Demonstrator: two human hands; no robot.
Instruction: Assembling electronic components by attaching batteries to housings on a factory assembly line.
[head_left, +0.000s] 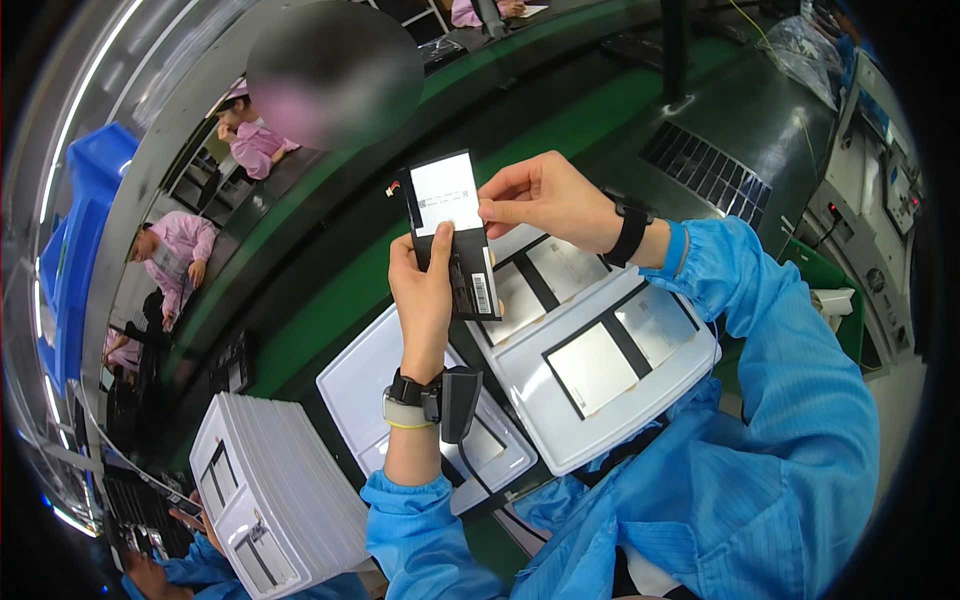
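A flat black battery pack [470,262] is held up over the trays, tilted a little. It has a white label [445,190] on its upper part, a barcode sticker [480,292] lower down, and a small connector with coloured wires [392,188] at its upper left. My left hand [422,285] grips the pack from below, thumb across its face. At the pack's right edge, beside the label, my right hand [540,203] is pinched closed; whether the fingertips hold label or pack edge is hard to make out.
Below my hands lie a white tray [555,455] holding several silver-and-black flat packs and another white tray [350,375]. A tall stack of white trays [320,490] stands at the left. Beyond runs a green bench line [350,235]. Several people in pink sit across it.
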